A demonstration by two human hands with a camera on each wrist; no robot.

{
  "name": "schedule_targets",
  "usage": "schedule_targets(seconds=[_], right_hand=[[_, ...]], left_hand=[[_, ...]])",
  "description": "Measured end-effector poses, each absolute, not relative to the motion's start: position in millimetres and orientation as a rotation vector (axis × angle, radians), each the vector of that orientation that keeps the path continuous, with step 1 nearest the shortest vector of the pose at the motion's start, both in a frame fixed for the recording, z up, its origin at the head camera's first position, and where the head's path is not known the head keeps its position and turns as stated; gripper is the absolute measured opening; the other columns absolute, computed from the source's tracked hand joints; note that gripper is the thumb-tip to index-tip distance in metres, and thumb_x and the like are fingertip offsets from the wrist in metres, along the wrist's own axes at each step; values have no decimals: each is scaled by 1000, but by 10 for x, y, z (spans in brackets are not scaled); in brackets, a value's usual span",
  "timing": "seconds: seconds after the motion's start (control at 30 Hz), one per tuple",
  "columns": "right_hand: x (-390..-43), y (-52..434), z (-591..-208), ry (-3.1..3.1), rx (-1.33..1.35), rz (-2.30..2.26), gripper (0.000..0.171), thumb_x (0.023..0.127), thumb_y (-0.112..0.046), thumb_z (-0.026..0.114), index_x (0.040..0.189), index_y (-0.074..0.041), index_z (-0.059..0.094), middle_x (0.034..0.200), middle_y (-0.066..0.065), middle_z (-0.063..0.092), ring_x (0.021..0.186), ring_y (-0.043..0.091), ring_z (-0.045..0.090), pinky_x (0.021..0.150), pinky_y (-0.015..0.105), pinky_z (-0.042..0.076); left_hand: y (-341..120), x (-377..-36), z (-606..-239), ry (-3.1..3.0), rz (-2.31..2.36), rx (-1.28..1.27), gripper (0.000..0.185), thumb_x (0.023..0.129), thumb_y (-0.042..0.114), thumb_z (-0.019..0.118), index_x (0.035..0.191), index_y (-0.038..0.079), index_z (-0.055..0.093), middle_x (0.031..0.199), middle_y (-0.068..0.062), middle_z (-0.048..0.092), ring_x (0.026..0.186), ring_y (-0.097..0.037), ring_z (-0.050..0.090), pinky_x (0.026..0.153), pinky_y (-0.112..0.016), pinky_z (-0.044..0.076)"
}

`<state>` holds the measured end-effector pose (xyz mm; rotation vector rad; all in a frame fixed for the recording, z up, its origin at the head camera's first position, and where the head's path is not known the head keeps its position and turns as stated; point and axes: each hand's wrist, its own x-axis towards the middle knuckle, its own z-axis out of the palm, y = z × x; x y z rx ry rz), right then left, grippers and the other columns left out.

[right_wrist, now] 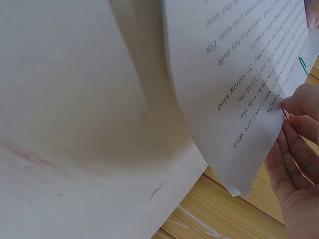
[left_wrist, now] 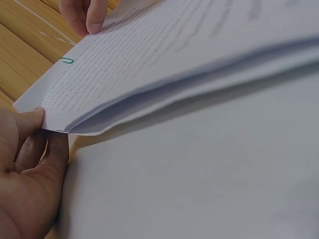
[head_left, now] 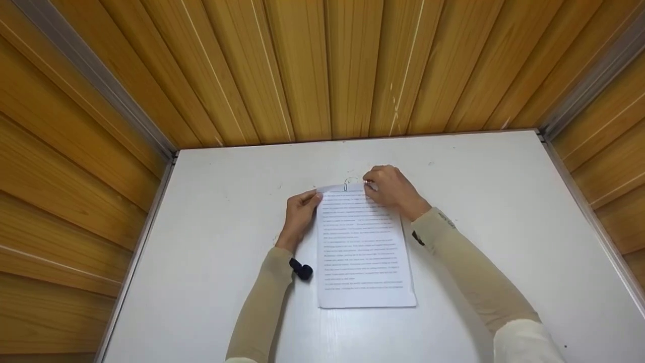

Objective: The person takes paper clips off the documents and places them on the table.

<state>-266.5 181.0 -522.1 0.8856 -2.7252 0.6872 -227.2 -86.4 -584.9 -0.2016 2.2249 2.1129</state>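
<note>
A stack of printed sheets lies on the white table, its top end lifted. My left hand pinches the top left corner, thumb above and fingers beneath, as the left wrist view shows. A green paper clip sits on the top edge, left of the middle. At the right part of that edge my right hand pinches a red paper clip between thumb and fingers, right at the paper. Most of the red clip is hidden by the fingertips. In the left wrist view the sheets stand slightly apart along their side.
The white table carries small dark marks near its back. Wood-patterned panels enclose it at the back and both sides. A black camera mount is worn at the left wrist.
</note>
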Motion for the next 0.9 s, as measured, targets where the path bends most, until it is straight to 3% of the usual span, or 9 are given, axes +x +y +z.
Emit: schedule_targets(seconds=[0.53,0.9], right_hand=[[-2661,1842,-5233,-2783,647,1180,15,101,-7,70,107,1,81,104,13,79,94,26,73,86,43,61],[-2662,1850,-5226,-2831,493,1333,16,103,-9,69,111,-1,79,106,11,77,95,25,67,90,42,55]], left_hand=[[-868,-2263,-5870,2274,2106,-183,36,105,18,70,135,-2,71,132,-18,74,127,-27,69,114,-40,51],[-864,-2265,-5876,2256,2116,-218,37,105,19,71,134,-3,71,128,-19,76,118,-24,72,105,-34,56]])
